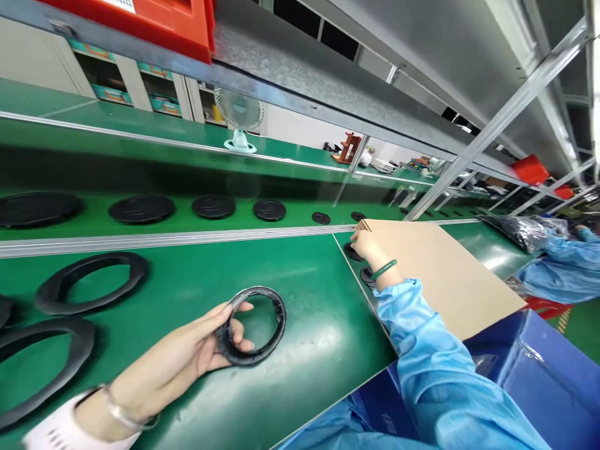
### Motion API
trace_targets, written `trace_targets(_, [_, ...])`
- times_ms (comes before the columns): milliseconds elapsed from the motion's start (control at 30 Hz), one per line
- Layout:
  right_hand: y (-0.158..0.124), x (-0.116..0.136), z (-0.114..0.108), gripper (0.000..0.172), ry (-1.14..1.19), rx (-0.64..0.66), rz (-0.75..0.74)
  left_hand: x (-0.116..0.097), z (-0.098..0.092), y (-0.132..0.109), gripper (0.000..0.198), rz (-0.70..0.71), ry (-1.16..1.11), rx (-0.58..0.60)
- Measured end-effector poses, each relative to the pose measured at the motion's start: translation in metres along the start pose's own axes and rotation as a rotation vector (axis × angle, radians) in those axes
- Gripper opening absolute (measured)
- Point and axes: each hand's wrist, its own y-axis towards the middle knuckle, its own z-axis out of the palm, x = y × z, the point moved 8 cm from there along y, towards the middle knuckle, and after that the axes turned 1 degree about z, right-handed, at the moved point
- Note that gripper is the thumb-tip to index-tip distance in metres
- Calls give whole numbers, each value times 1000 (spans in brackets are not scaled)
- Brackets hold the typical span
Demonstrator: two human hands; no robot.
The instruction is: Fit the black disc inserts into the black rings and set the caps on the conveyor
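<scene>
My left hand (187, 356) holds a black rubber ring (276, 319) upright by its lower edge, with the fingers curled through the opening. Two larger black rubber gaskets (91, 282) (42, 369) lie on the green bench (300, 275) to the left of that hand. My right hand (370, 253), in a blue sleeve, pinches a raised corner of a cardboard sheet (435, 269). Small black rings (367, 277) lie under and beside that corner, partly hidden by my hand.
A raised green shelf behind a metal rail carries a row of black round parts (213, 206). A blue bin (539, 375) stands at lower right. A co-worker's blue sleeve (562, 269) is at the right. A metal strut (497, 119) and overhead shelf run above.
</scene>
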Motion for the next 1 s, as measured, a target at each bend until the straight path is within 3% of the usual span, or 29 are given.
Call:
trace_targets(100, [1,-13,23,22,-34,84,21,12,-2,13,40,-5,-73,38])
trace_targets(200, [-9,6,38,16,-8,110,-35,13,-10,15,65,46,33,73])
trace_targets(300, [-41,63,57,3,92,155,-219,11,-16,16,78,86,119,52])
trace_targets(433, [-108,152,79,9,284,221,-528,10,-19,20,40,82,128,-11])
trace_targets(533, [-135,182,88,12,399,224,-629,5,-26,21,44,136,79,-70])
trace_targets(633, [-132,181,94,17,529,215,-622,-4,-33,19,46,248,79,-121])
trace_targets(733, [-120,171,99,22,658,218,-579,-7,-31,18,68,306,171,-91])
trace_targets(767, [-117,168,100,22,676,212,-571,-7,-31,19,67,314,217,-91])
trace_targets(867, [-113,166,97,17,648,135,-605,-9,-35,18,40,347,408,-157])
trace_targets(1000, [-110,164,91,13,596,47,-612,-4,-43,19,49,267,459,-213])
